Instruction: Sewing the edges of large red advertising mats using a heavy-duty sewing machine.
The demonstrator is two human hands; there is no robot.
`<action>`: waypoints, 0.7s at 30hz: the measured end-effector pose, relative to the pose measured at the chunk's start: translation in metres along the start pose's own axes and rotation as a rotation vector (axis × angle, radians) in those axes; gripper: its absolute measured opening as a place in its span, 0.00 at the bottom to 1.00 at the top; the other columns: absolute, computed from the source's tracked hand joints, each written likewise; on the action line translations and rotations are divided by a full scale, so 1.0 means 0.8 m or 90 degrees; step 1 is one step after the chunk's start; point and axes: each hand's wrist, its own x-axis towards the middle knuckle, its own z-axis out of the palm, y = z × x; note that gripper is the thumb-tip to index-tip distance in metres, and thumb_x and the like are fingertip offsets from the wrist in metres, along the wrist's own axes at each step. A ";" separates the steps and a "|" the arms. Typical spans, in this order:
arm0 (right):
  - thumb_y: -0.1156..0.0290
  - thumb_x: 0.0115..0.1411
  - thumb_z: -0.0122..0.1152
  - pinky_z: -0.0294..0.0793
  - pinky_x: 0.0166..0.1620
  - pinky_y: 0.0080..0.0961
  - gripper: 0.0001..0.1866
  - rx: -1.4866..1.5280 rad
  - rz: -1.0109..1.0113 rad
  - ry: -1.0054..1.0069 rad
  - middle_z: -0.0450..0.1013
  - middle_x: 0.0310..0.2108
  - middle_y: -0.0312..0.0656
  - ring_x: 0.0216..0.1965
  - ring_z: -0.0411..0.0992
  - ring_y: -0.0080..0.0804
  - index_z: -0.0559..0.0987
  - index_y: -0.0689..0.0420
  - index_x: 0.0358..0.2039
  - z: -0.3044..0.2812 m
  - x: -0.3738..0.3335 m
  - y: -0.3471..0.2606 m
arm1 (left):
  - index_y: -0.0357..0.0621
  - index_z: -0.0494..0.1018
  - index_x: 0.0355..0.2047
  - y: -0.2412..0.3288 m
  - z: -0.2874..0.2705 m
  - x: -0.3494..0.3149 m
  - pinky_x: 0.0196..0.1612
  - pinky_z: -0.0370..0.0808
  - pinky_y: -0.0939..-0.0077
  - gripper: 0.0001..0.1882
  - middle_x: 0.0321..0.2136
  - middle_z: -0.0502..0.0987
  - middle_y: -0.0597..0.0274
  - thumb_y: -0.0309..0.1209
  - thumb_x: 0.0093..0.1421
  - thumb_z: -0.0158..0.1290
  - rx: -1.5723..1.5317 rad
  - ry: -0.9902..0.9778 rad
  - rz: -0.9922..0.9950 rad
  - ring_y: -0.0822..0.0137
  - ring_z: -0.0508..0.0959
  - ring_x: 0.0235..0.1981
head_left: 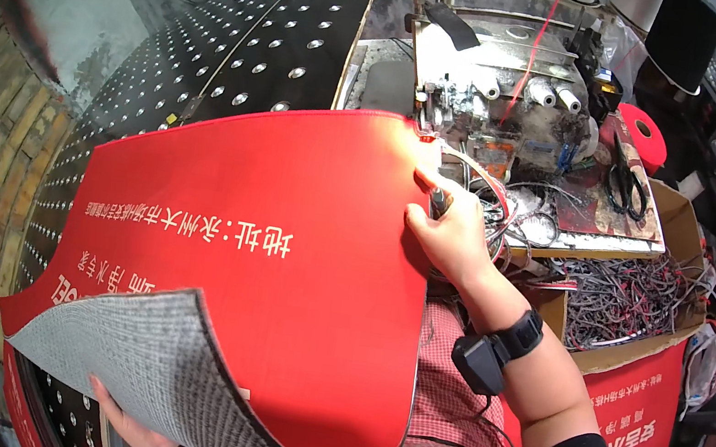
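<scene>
A large red mat (pixel 273 174) with white lettering and grey ribbed backing (pixel 137 339) spreads across the middle. Its near left corner is folded up and over, baring the backing. My right hand (pixel 454 229) lies at the mat's right edge near the sewing machine (pixel 509 80), index finger stretched toward the lit corner. It is closed round a small dark pen-like tool (pixel 438 202) whose kind is unclear. At the lower left, my left hand (pixel 132 432) is against the folded part of the mat; most of its fingers are hidden.
Black scissors (pixel 627 185) and a red spool (pixel 642 129) are right of the machine. A cardboard box (pixel 625 356) of dark trimmings stands below them. Beyond the mat rises a black studded board (pixel 254 51). Another red mat (pixel 634 422) is at the lower right.
</scene>
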 end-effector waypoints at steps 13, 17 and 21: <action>0.72 0.48 0.61 0.73 0.36 0.25 0.21 0.033 0.028 -0.037 0.74 0.32 0.56 0.31 0.75 0.40 0.73 0.66 0.44 -0.025 -0.061 -0.024 | 0.40 0.50 0.59 -0.055 -0.003 0.092 0.59 0.56 0.68 0.41 0.58 0.56 0.58 0.54 0.55 0.49 0.137 -0.212 0.087 0.60 0.59 0.56; 0.73 0.48 0.61 0.73 0.35 0.26 0.21 0.049 0.005 0.000 0.74 0.30 0.55 0.29 0.75 0.40 0.73 0.68 0.43 -0.029 -0.054 -0.024 | 0.43 0.54 0.59 0.038 -0.028 0.139 0.59 0.57 0.61 0.33 0.58 0.57 0.54 0.54 0.61 0.35 0.126 -0.563 -0.010 0.59 0.60 0.57; 0.74 0.47 0.62 0.71 0.28 0.25 0.23 0.024 -0.041 -0.037 0.71 0.22 0.48 0.22 0.72 0.36 0.72 0.66 0.46 -0.027 -0.086 -0.035 | 0.41 0.58 0.55 0.092 -0.062 0.222 0.55 0.63 0.58 0.28 0.54 0.63 0.53 0.48 0.63 0.37 0.132 -0.508 -0.096 0.56 0.66 0.53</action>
